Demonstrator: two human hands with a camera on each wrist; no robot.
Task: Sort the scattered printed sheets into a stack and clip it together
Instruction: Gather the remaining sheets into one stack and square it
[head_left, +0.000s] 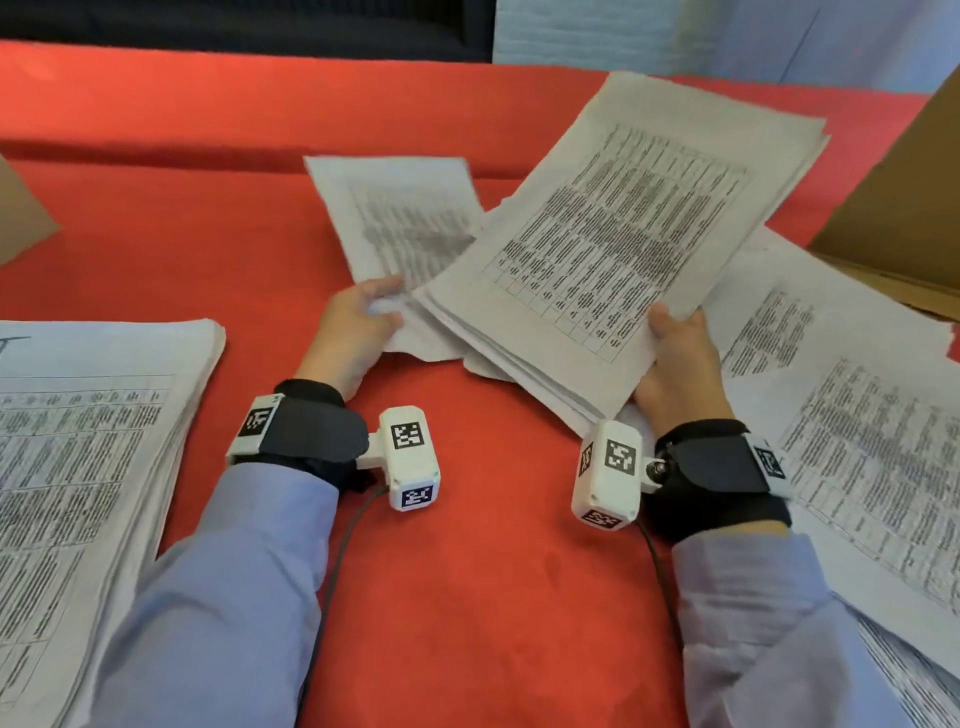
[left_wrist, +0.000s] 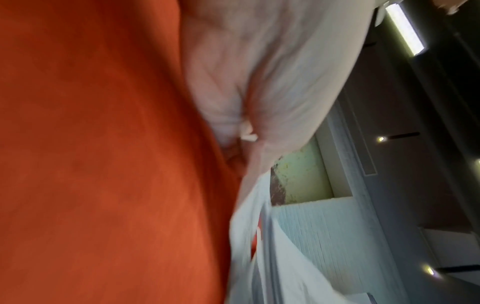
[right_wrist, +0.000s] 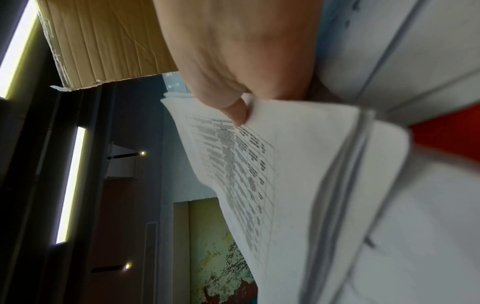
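Thick paper pile (head_left: 88, 457) left of left hand (head_left: 353, 332), flat on red cloth (head_left: 467, 597). Left hand pinches blurred single sheet (head_left: 400, 213) by near corner, thumb on top. Right hand (head_left: 680, 364) grips raised sheaf (head_left: 623, 244), thumb on top; it overlaps the sheet's right edge. Loose sheets (head_left: 852, 426) right of right hand, cardboard box (head_left: 904, 208) beyond. Only the wrist views show the ceiling lights (right_wrist: 70, 185).
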